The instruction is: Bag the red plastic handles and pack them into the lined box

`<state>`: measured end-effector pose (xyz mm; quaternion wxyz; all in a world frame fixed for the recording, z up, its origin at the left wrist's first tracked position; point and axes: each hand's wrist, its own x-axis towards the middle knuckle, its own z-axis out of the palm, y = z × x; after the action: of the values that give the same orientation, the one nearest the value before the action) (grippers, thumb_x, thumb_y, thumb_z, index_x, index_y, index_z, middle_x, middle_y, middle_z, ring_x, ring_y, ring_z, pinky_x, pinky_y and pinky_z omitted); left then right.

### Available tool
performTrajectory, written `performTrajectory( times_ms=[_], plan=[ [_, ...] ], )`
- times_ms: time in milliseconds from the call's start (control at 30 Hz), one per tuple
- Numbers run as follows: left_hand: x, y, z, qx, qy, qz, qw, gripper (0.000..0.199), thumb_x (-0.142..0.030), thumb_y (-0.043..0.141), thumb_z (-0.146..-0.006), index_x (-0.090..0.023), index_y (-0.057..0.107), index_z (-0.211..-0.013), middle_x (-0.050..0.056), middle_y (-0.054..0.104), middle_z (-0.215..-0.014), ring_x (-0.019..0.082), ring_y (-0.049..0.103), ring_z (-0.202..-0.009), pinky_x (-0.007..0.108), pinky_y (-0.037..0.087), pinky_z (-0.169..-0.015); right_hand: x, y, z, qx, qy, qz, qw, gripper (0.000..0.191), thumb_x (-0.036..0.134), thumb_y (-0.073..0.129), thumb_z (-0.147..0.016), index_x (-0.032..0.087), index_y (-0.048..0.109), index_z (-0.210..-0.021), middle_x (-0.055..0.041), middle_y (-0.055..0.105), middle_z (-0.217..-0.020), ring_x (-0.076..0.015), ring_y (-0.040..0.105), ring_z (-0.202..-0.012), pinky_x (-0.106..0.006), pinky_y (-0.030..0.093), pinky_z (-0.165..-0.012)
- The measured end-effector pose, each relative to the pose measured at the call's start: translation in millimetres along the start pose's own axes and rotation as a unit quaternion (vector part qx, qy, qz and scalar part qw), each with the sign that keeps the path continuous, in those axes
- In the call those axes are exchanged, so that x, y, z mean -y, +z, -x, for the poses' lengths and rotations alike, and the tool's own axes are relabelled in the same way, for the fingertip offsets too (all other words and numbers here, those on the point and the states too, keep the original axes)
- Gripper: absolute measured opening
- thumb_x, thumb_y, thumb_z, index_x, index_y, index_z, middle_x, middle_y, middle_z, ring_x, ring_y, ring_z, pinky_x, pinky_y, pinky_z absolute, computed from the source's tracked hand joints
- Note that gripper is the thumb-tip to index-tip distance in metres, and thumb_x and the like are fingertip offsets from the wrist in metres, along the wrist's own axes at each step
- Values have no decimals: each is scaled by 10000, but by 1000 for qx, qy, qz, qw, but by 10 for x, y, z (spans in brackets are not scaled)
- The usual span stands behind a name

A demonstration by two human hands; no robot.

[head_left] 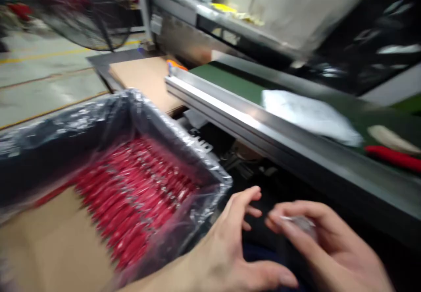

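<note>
My left hand (235, 239) is beside the near right corner of a lined box, its thumb and fingers spread with nothing between them. To its right, my right hand (324, 239) is closed, thumb against fingertips, on a small piece of clear plastic (301, 224); its full shape is hidden and blurred. On the left stands the box, lined with a clear plastic bag (210, 169). Inside lie rows of slim red items (131, 195) with shiny metal-looking parts, too blurred to name. Brown cardboard (66, 248) covers the near left part of the box.
A green conveyor belt (226, 81) with a metal side rail (250, 121) runs diagonally past the box. On it lie a white plastic bag (309, 112) and a red item (394, 157). Cardboard sheets (144, 79) rest behind the box. A large fan (88, 16) stands far left.
</note>
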<state>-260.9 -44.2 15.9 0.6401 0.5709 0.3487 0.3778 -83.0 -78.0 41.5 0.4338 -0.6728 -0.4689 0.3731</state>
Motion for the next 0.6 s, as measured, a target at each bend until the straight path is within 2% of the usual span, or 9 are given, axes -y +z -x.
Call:
performTrajectory(
  times_ms=[33,100,167,233,367,433,500,533,600],
  plan=[
    [-31,135,-76,27,-60,68,996,886,-303,854,-646,-245,403,-1406,87,609,-1255,197,613,-1069,283,517,-880,43,-44,-60,0,15,-25,1000,282,433,773,-779,240,661,-952,-33,722,-982,-152,703,-851,-186,569,-743],
    [-23,313,-235,28,-154,128,979,480,-296,746,-734,-195,602,-1181,44,690,-914,175,634,-835,280,501,-767,73,-169,-205,17,38,-73,996,263,445,747,-807,235,656,-938,-39,734,-1000,-162,700,-919,-200,563,-777],
    [19,417,-387,17,-189,117,975,194,-334,634,-812,-158,667,-888,-7,595,-650,125,536,-629,243,434,-640,42,-356,-346,27,55,-93,994,267,460,705,-845,218,657,-949,-52,739,-991,-166,691,-934,-223,553,-787],
    [43,486,-510,16,-198,83,977,248,-394,619,-829,-150,651,-798,-26,532,-618,104,459,-596,222,368,-586,-20,-585,-449,19,62,-90,994,272,460,685,-861,198,673,-931,-49,739,-932,-143,677,-845,-214,534,-735],
    [42,585,-728,27,-215,12,976,337,-494,616,-824,-159,653,-813,-28,523,-629,105,417,-577,220,309,-533,-140,-1040,-568,-2,63,-67,996,244,416,694,-849,175,726,-867,-14,702,-783,-74,555,-609,-176,452,-581],
    [68,620,-846,37,-207,-42,977,361,-520,600,-830,-167,671,-801,-6,562,-641,131,465,-582,237,344,-529,-185,-1218,-614,18,71,-60,996,217,379,685,-845,172,744,-879,-14,696,-764,-78,550,-597,-186,452,-579],
    [113,660,-941,20,-182,-101,978,329,-507,608,-831,-194,699,-872,28,638,-742,190,567,-704,283,432,-622,-234,-1346,-651,38,79,-56,995,202,340,662,-846,169,753,-902,-24,705,-774,-93,571,-607,-198,464,-586],
    [134,693,-968,-9,-148,-137,979,293,-480,634,-822,-220,706,-936,41,670,-842,222,601,-823,314,462,-725,-263,-1389,-664,41,84,-55,994,202,328,651,-845,167,754,-910,-29,707,-778,-100,581,-614,-203,468,-585],
    [158,813,-974,-61,12,-240,969,261,-371,696,-798,-286,691,-1045,33,684,-1001,236,602,-996,334,440,-895,-329,-1434,-674,21,93,-53,994,199,325,646,-837,161,744,-894,-31,701,-760,-115,597,-629,-207,467,-577]
  ],
)
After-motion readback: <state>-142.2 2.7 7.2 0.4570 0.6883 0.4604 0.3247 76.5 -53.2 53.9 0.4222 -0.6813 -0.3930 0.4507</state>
